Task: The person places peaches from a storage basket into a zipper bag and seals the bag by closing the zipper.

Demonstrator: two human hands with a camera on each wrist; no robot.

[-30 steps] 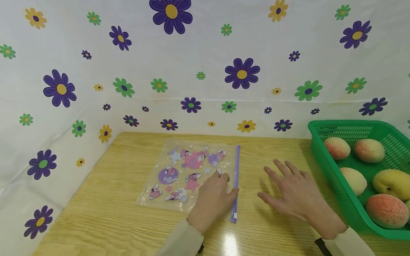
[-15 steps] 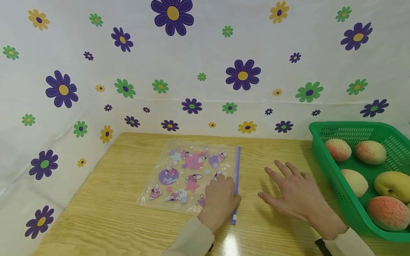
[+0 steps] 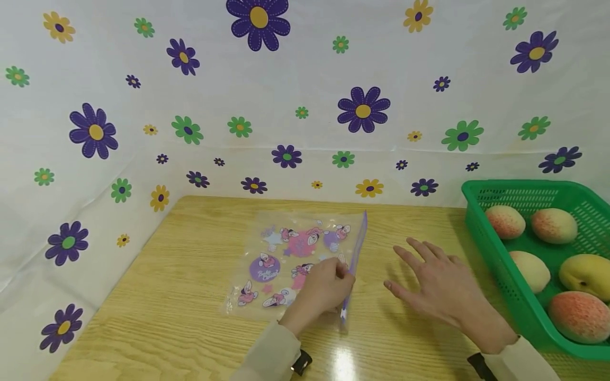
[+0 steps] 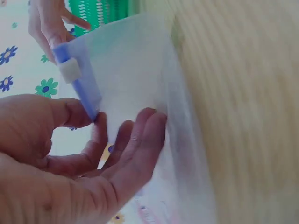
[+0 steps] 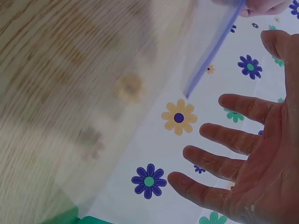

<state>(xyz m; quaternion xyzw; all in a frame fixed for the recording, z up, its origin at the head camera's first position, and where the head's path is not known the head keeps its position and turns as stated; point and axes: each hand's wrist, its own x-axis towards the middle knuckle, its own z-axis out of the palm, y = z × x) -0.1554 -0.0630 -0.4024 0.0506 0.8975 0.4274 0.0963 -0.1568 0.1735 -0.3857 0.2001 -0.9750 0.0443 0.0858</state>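
A clear zip bag (image 3: 267, 269) printed with pink and purple cartoon figures lies on the wooden table, its purple zip edge (image 3: 360, 233) facing right and lifted. Thumb and index finger of my left hand (image 3: 320, 288) pinch that edge near its middle. In the left wrist view a white slider (image 4: 70, 70) sits on the purple strip, just beyond the pinching fingertips. To the right of the bag, my right hand (image 3: 440, 291) hovers over the table with fingers spread, holding nothing; the right wrist view shows its bare palm (image 5: 266, 158).
A green plastic basket (image 3: 495, 264) stands at the right, beside my right forearm. Inside it are several peaches (image 3: 579, 316) and a yellow fruit (image 3: 586, 275). A white flower-printed cloth (image 3: 305, 79) rises behind and left of the table (image 3: 167, 296).
My left hand, first resting on the bag by the zip, now pinches the zip edge. That edge has risen and the bag has slid slightly right. The right hand stays put.
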